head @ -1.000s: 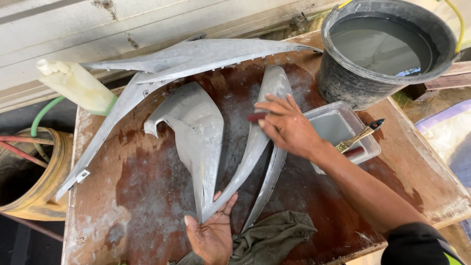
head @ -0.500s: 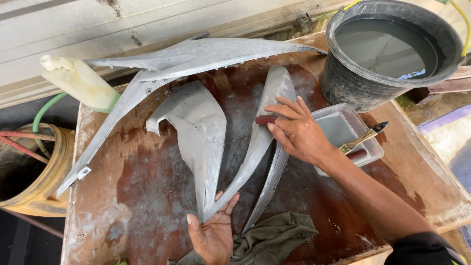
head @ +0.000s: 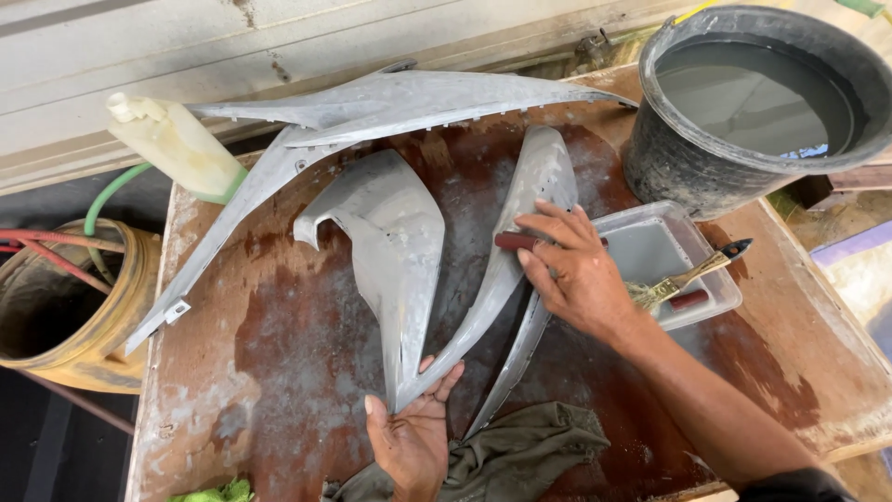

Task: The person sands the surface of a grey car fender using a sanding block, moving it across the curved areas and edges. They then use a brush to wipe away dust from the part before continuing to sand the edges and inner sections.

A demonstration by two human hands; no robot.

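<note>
The right hand (head: 578, 271) presses a dark reddish sanding block (head: 517, 241) flat against a long, curved grey panel (head: 520, 223), fingers spread over the block and clamping it to the panel's upper half. The left hand (head: 411, 437) lies palm-up at the near edge of the surface, its grip released, fingertips (head: 452, 374) touching the pointed lower tip where this panel meets a broader grey panel (head: 395, 246) lying just to its left. A narrow grey strip (head: 517, 358) runs beside the curved panel, passing under the right wrist. All the pieces rest on a worn, water-stained brown surface (head: 279, 372).

Just beside the right hand sits a shallow clear plastic tray (head: 650, 251), with a paintbrush (head: 692, 276) propped across its rim. A black bucket (head: 706, 167) filled with cloudy grey water stands at the far right corner. Along the far edge lies a long, winged grey fairing piece (head: 409, 102), with a pale plastic bottle (head: 177, 144) at the left corner. A crumpled olive rag (head: 530, 446) lies next to the left hand. A yellow bucket (head: 65, 307) with hoses stands off the surface at left.
</note>
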